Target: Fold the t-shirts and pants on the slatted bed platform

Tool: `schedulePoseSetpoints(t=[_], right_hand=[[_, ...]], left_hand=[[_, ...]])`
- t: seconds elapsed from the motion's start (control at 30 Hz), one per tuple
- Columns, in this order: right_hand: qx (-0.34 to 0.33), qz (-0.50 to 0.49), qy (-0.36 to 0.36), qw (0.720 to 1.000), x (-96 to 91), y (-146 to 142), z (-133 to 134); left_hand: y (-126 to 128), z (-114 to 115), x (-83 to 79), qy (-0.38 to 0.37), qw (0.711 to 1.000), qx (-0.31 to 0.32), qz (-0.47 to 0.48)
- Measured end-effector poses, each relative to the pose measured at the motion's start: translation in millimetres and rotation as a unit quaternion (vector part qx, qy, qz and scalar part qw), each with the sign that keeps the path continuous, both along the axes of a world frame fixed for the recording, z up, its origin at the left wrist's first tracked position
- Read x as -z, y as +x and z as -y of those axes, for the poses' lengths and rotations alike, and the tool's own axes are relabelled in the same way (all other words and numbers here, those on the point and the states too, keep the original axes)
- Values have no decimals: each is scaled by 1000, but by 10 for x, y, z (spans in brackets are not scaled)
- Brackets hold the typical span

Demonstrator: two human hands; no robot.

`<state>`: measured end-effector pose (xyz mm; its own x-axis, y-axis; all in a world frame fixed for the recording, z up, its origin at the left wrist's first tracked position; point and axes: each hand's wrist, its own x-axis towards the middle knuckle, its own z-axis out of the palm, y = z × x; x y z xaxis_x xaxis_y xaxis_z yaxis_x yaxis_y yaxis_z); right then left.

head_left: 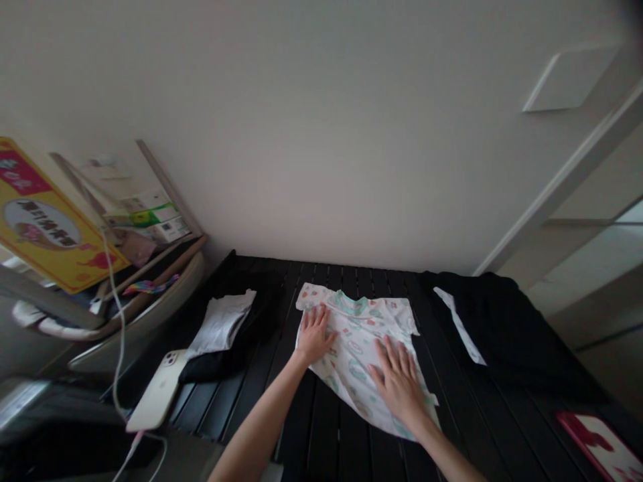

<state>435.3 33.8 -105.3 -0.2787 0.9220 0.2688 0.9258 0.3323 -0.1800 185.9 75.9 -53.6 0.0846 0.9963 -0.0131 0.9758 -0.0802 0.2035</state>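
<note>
A small white short-sleeved shirt [354, 348] with a coloured print and a mint-green neckband lies spread on the black slatted table [321, 428], its collar toward the wall. My left hand [315, 335] rests flat on the shirt's left side just below the sleeve, fingers stretched out. Lower down on the right side, my right hand [396, 378] presses flat with its fingers apart. Neither hand grips the cloth. The shirt's bottom edge runs slantwise and partly under my right wrist.
Folded white cloth [221, 325] on black cloth [211, 365] lies left, beside a phone [158, 391] with a cable. To the right are black clothing [522, 335] with a white strip and a red-edged phone [603, 442]. A loaded cart [185, 284] stands far left; a wall [331, 134] closes the back.
</note>
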Motion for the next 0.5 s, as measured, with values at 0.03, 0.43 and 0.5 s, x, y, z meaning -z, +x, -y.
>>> schedulePoseSetpoints(t=[0.03,0.43,0.5], right_hand=[[11,1,-1,1000,-7,-20,-10],[10,-6,7,1000,-59,29,57],[1,-8,13,1000,-107,51,-56]], left_hand=[[4,1,-34,0,1000,3,3],[-89,1172,-495,-128,989,15,74],[-156,1216,-579,-160,985,6,67]])
